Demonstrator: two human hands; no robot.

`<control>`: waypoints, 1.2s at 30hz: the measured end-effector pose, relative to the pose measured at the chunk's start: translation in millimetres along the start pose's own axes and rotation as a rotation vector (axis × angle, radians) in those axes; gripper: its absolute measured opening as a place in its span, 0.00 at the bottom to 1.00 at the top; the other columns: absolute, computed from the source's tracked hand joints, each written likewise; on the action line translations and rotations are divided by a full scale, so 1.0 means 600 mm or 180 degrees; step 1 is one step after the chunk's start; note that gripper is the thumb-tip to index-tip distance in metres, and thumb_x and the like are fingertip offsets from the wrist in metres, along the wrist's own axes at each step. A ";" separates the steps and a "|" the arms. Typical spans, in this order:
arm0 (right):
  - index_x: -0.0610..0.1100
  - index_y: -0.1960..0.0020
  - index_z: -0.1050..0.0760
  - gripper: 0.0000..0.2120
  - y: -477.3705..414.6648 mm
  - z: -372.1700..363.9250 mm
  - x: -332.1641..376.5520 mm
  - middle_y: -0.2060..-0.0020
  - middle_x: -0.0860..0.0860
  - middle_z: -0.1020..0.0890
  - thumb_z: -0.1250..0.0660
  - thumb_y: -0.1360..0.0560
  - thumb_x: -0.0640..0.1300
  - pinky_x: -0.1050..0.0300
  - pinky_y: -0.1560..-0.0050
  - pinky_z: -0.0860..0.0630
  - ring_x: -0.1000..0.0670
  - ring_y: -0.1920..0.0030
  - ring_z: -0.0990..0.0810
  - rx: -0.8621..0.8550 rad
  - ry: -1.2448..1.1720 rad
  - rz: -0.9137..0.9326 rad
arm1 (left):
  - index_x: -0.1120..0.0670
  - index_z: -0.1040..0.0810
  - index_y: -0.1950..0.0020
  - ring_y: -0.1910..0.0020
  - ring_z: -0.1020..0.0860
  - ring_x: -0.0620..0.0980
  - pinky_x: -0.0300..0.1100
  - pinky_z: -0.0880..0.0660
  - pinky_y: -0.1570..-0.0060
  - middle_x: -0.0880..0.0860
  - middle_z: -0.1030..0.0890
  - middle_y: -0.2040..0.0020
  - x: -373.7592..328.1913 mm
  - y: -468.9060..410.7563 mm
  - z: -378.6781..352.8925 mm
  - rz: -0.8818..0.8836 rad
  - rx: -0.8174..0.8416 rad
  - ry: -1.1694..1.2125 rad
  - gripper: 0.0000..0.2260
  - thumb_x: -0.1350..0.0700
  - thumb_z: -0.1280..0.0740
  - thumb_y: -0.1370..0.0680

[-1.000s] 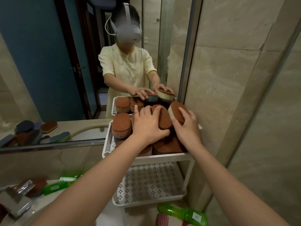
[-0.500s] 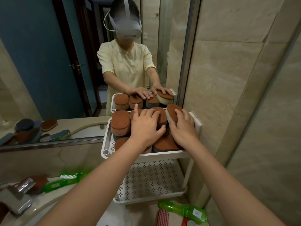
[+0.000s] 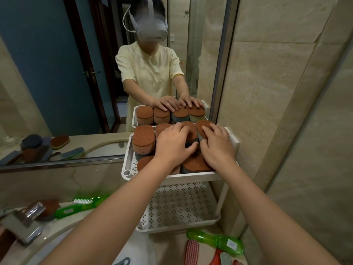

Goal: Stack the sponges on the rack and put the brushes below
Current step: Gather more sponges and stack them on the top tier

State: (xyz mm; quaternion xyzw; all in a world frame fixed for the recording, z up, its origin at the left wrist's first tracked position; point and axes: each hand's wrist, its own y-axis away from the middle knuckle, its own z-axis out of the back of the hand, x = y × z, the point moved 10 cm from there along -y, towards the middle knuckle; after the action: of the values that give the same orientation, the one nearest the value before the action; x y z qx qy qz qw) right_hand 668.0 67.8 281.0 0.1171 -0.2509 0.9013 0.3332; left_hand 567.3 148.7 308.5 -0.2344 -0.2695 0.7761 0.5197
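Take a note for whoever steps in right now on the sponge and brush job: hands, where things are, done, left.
Left hand: lying on the middle sponges, gripping nothing.
Right hand: lying on the rightmost sponge, gripping nothing.
Sponges: stacked on the rack's top shelf.
Done: sponge stacking, apparently.
Left: green brush on the counter, second green brush and checked brush in front of the rack go on the lower shelf.
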 end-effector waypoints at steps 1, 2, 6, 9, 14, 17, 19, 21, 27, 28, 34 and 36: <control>0.48 0.25 0.37 0.24 0.002 0.005 0.004 0.24 0.49 0.38 0.45 0.21 0.47 0.48 0.24 0.46 0.48 0.23 0.48 -0.0085 -0.0036 0.0063 | 0.53 0.21 0.46 0.51 0.22 0.51 0.43 0.29 0.57 0.50 0.20 0.49 0.000 0.000 0.002 0.0008 0.0009 0.0033 0.18 0.41 0.33 0.27; 0.48 0.26 0.35 0.24 0.004 0.012 0.008 0.25 0.49 0.37 0.44 0.21 0.46 0.49 0.24 0.46 0.49 0.23 0.47 -0.0196 -0.0096 0.0131 | 0.53 0.21 0.45 0.51 0.22 0.51 0.43 0.29 0.58 0.50 0.20 0.48 0.000 -0.001 0.003 0.0006 0.0034 0.0050 0.18 0.41 0.34 0.27; 0.47 0.30 0.29 0.21 0.020 0.048 0.019 0.30 0.50 0.30 0.40 0.23 0.42 0.50 0.26 0.41 0.49 0.26 0.40 -0.0706 -0.0516 0.0351 | 0.52 0.21 0.43 0.49 0.22 0.51 0.44 0.28 0.53 0.49 0.19 0.46 -0.001 0.002 0.016 0.0056 0.0086 0.0121 0.19 0.41 0.35 0.26; 0.46 0.32 0.27 0.20 0.039 0.062 0.024 0.33 0.50 0.28 0.39 0.24 0.41 0.50 0.27 0.38 0.49 0.28 0.37 -0.0868 -0.0732 0.0442 | 0.51 0.23 0.41 0.48 0.22 0.49 0.44 0.27 0.53 0.48 0.20 0.45 0.007 0.012 0.039 0.0257 0.0053 0.0361 0.19 0.41 0.35 0.26; 0.46 0.36 0.25 0.18 0.099 0.075 0.054 0.37 0.52 0.26 0.39 0.25 0.37 0.65 0.35 0.35 0.54 0.34 0.31 -0.1147 -0.1558 0.0529 | 0.47 0.22 0.41 0.43 0.25 0.43 0.44 0.24 0.51 0.44 0.22 0.42 0.038 0.062 0.088 0.0744 -0.0153 0.1001 0.13 0.47 0.35 0.25; 0.46 0.39 0.25 0.18 0.146 0.076 0.092 0.39 0.52 0.26 0.40 0.26 0.38 0.70 0.38 0.35 0.57 0.36 0.29 -0.1309 -0.1912 0.0677 | 0.46 0.22 0.45 0.44 0.25 0.41 0.40 0.26 0.51 0.41 0.24 0.44 0.059 0.113 0.122 0.1003 -0.0425 0.1202 0.10 0.52 0.35 0.25; 0.46 0.40 0.24 0.17 0.175 0.062 0.131 0.41 0.54 0.24 0.40 0.27 0.37 0.61 0.37 0.30 0.56 0.37 0.27 -0.1208 -0.2092 0.0852 | 0.45 0.22 0.46 0.47 0.25 0.39 0.39 0.25 0.53 0.39 0.25 0.46 0.076 0.153 0.139 0.1193 -0.0505 0.1364 0.09 0.53 0.35 0.25; 0.45 0.41 0.23 0.17 0.203 0.046 0.167 0.44 0.56 0.23 0.39 0.27 0.36 0.59 0.39 0.28 0.56 0.41 0.26 -0.1102 -0.2269 0.0999 | 0.44 0.22 0.47 0.49 0.26 0.37 0.38 0.25 0.53 0.38 0.26 0.48 0.092 0.193 0.158 0.1321 -0.0561 0.1425 0.08 0.54 0.36 0.24; 0.44 0.45 0.23 0.15 0.276 -0.023 0.257 0.51 0.54 0.21 0.39 0.28 0.33 0.62 0.49 0.26 0.55 0.49 0.22 -0.0610 -0.2629 0.1320 | 0.46 0.22 0.47 0.49 0.26 0.38 0.41 0.25 0.50 0.41 0.25 0.46 0.151 0.325 0.207 0.1715 -0.0717 0.1240 0.10 0.58 0.35 0.25; 0.44 0.47 0.23 0.13 0.285 -0.038 0.272 0.52 0.53 0.21 0.39 0.28 0.33 0.60 0.50 0.25 0.54 0.50 0.22 -0.0488 -0.2674 0.1335 | 0.45 0.22 0.46 0.49 0.26 0.38 0.42 0.25 0.50 0.40 0.25 0.46 0.166 0.350 0.215 0.1828 -0.0723 0.1203 0.10 0.58 0.36 0.24; 0.47 0.51 0.23 0.12 0.346 -0.122 0.387 0.56 0.57 0.22 0.37 0.28 0.33 0.55 0.55 0.24 0.55 0.54 0.23 0.0277 -0.2768 0.1536 | 0.44 0.23 0.47 0.49 0.25 0.40 0.46 0.23 0.52 0.40 0.25 0.46 0.241 0.486 0.272 0.2335 -0.0727 0.0889 0.11 0.57 0.37 0.26; 0.47 0.51 0.23 0.12 0.361 -0.147 0.419 0.56 0.57 0.22 0.37 0.28 0.33 0.56 0.56 0.25 0.56 0.54 0.23 0.0491 -0.2838 0.1549 | 0.45 0.22 0.48 0.49 0.25 0.40 0.45 0.24 0.51 0.41 0.25 0.48 0.262 0.521 0.292 0.2472 -0.0798 0.0783 0.11 0.57 0.37 0.26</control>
State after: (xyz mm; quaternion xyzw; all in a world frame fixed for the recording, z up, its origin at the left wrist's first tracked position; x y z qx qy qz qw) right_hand 332.5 109.3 220.3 0.4525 -0.3214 0.8311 -0.0352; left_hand 186.6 166.2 219.1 -0.4707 -0.1895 0.8417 0.1846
